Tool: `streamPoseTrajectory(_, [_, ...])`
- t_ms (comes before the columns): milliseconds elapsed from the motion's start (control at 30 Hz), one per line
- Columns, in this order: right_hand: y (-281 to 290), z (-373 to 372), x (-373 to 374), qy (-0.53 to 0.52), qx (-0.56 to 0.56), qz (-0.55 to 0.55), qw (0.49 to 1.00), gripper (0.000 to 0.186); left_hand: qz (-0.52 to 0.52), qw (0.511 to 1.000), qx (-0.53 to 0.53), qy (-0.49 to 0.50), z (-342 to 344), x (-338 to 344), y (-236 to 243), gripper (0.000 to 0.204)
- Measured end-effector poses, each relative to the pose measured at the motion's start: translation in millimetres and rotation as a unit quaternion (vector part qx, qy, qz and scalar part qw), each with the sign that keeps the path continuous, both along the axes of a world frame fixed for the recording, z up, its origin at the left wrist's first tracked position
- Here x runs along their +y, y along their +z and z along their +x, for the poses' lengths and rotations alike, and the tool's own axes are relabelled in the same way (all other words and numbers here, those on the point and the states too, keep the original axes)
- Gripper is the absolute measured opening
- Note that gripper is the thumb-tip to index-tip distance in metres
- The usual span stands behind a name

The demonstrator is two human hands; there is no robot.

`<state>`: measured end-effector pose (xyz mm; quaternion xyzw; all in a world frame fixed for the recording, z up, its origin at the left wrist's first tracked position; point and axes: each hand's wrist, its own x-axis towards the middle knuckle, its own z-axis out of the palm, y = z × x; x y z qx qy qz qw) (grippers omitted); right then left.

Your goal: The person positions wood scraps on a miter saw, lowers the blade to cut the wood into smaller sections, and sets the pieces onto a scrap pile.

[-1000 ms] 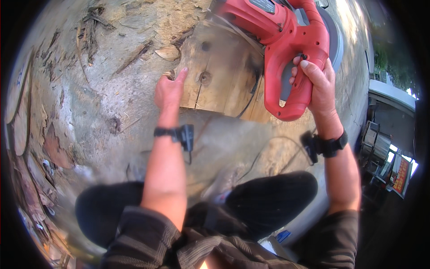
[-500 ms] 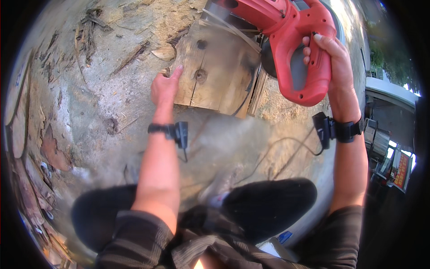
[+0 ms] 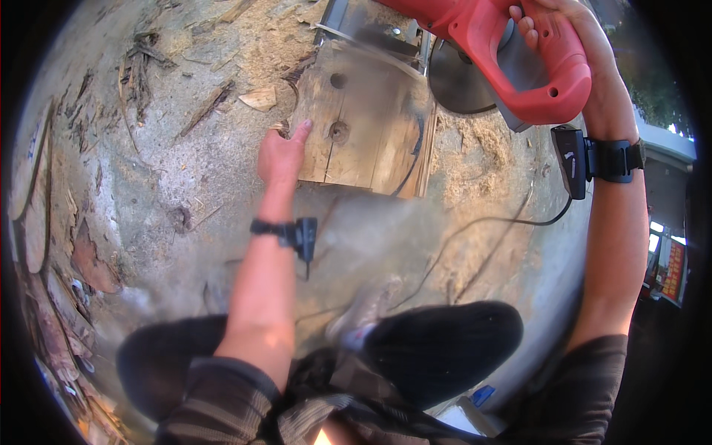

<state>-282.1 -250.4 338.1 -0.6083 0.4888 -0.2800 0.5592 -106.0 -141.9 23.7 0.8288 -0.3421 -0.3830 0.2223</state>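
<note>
My left hand (image 3: 283,154) grips the left edge of a pale wooden board (image 3: 356,152), thumb on top and fingers curled under. The board has dark knots and a long crack, and other wood shows below its right edge. My right hand (image 3: 575,33) is wrapped round the loop handle of a red chop saw (image 3: 519,67); its fingers are partly cut off by the upper edge. The saw's round blade (image 3: 461,78) stands just right of the board. Part of a metal frame (image 3: 334,22) shows beyond the board.
Sawdust (image 3: 475,148) covers the ground right of the board. Bark and wood scraps (image 3: 144,55) lie at the left. A black cable (image 3: 486,222) runs down from my right wrist device (image 3: 569,159). My shoe (image 3: 367,308) and bent knees are below the board.
My right hand and the saw handle have moved right and upward in the picture, baring more of the round blade. My left hand, still on the board, has shifted slightly right and down.
</note>
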Motion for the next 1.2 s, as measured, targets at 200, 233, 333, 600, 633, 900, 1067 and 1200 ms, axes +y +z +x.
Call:
streamPoseTrajectory(200, [6.9, -8.1, 2.8, 0.071, 0.001, 0.010, 0.997, 0.043, -0.042, 0.998, 0.045, -0.033, -46.8, -7.4, 5.6, 0.061])
streamPoseTrajectory(233, [7.6, -9.8, 3.1, 0.064, 0.003, 0.010, 0.998, 0.043, 0.000, 0.997, 0.044, -0.056, -53.9, -9.4, 6.7, 0.063])
streamPoseTrajectory(333, [4.6, -11.8, 3.6, 0.055, 0.003, 0.010, 0.998, 0.042, -0.011, 0.998, 0.026, -0.057, -62.3, -8.6, -0.8, 0.065])
streamPoseTrajectory(600, [-0.3, -17.2, 9.1, 0.034, -0.005, 0.007, 0.999, 0.039, 0.022, 0.995, -0.017, -0.100, -61.9, -10.7, -3.4, 0.064])
streamPoseTrajectory(633, [-2.0, -18.6, 9.5, 0.031, -0.008, 0.007, 0.999, 0.038, 0.021, 0.993, -0.029, -0.109, -62.9, -10.2, -2.8, 0.065])
streamPoseTrajectory(900, [-5.0, -17.4, 12.1, 0.024, -0.012, 0.012, 1.000, 0.035, 0.031, 0.991, -0.039, -0.124, -61.8, -8.3, -0.8, 0.068])
streamPoseTrajectory(1067, [-6.7, -18.9, 11.5, 0.020, -0.016, 0.012, 1.000, 0.034, 0.030, 0.990, -0.030, -0.131, -68.2, -7.6, 0.8, 0.069])
streamPoseTrajectory(1200, [-6.3, -20.7, 11.2, 0.008, -0.017, 0.009, 1.000, 0.032, 0.019, 0.992, -0.019, -0.122, -73.0, -10.2, 2.6, 0.067])
